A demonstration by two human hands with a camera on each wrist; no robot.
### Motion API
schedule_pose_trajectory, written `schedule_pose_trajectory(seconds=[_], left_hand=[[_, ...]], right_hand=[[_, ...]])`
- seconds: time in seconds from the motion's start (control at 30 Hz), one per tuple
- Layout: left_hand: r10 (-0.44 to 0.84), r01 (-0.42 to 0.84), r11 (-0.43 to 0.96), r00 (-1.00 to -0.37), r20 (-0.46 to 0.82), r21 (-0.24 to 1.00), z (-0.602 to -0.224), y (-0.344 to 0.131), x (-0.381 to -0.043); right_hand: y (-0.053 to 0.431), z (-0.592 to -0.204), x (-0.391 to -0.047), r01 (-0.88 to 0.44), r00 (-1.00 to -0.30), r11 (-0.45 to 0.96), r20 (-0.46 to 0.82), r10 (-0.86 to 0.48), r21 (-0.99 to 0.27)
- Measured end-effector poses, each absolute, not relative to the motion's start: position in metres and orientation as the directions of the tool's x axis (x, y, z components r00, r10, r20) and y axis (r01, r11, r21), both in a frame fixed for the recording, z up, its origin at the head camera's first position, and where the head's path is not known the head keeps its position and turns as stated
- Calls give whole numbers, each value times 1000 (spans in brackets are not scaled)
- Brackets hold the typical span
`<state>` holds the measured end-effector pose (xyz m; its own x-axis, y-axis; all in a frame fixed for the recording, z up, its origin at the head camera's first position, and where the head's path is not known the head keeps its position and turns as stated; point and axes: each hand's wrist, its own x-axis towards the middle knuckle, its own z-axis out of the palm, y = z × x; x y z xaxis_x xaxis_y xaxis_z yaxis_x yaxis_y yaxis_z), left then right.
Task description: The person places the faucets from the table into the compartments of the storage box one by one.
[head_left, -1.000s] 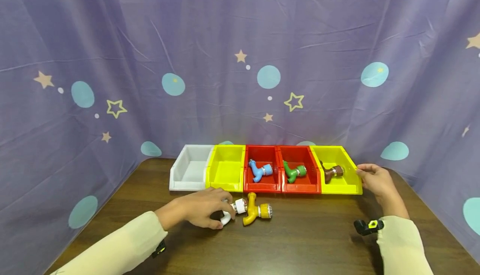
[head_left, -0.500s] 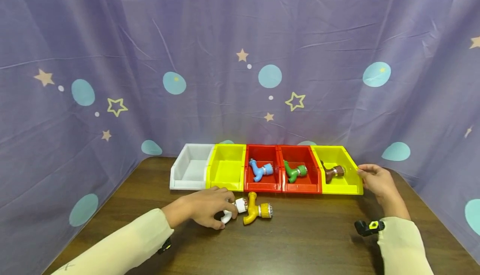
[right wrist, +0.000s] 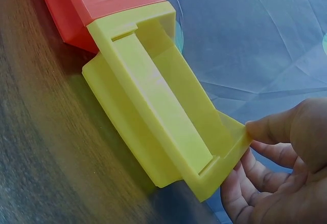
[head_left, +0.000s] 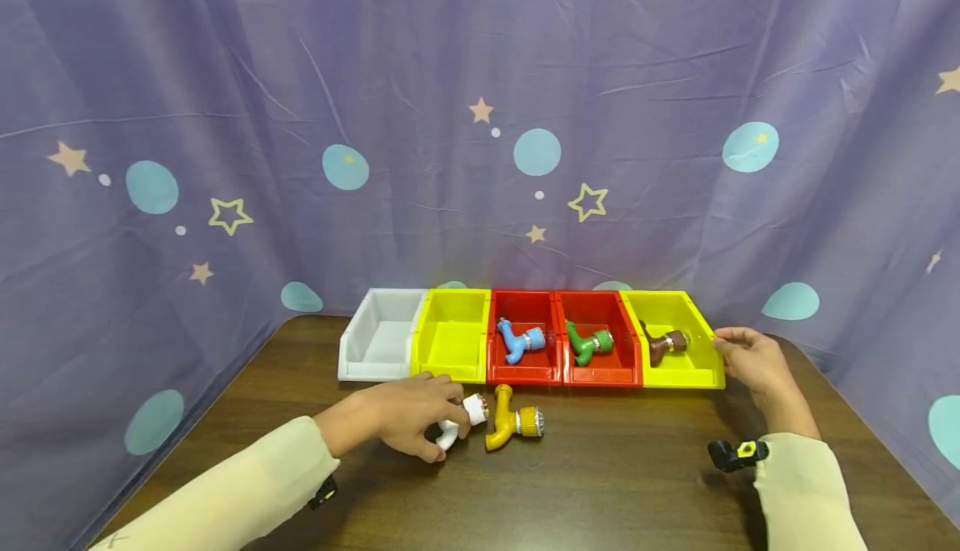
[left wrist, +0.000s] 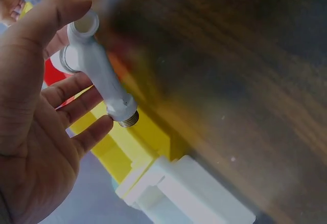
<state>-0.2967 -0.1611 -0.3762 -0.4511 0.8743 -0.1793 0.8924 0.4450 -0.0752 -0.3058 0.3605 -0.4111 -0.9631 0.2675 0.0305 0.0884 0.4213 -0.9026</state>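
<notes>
My left hand [head_left: 416, 414] grips a white tap [head_left: 476, 408] by its body, low over the table. In the left wrist view the thumb lies at the spout opening of the tap [left wrist: 99, 68], with fingers along its other side and its threaded end pointing away from the palm. Just right of it a mustard-yellow tap [head_left: 505, 424] lies on the table. My right hand [head_left: 761, 370] pinches the side wall of the rightmost yellow bin [right wrist: 148, 96] between thumb and fingers. A brown tap [head_left: 663, 344] sits inside that bin.
Left of that bin, a red bin [head_left: 600, 378] holds a green tap [head_left: 588, 343], and another red bin [head_left: 525, 376] a blue tap [head_left: 519, 341]. Further left are a second yellow bin [head_left: 450, 370] and a white bin [head_left: 375, 370]. A purple curtain [head_left: 420, 226] hangs behind.
The white tap has shifted slightly left in my left hand, widening the gap to the mustard-yellow tap. My right hand stays on the bin.
</notes>
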Motion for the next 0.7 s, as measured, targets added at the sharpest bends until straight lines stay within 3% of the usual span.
schedule_pose_trajectory(seconds=[0.57,0.7], left_hand=[[891,875,414,-446,-84,-250,-335,-159,-304],[880,861,439,-469,-68,-258,-330,-160,-312]], right_hand=[[363,-412,-306,68,-966,406,41,254,-911],[362,-413,-307,61,-966,407,48,253,-911]])
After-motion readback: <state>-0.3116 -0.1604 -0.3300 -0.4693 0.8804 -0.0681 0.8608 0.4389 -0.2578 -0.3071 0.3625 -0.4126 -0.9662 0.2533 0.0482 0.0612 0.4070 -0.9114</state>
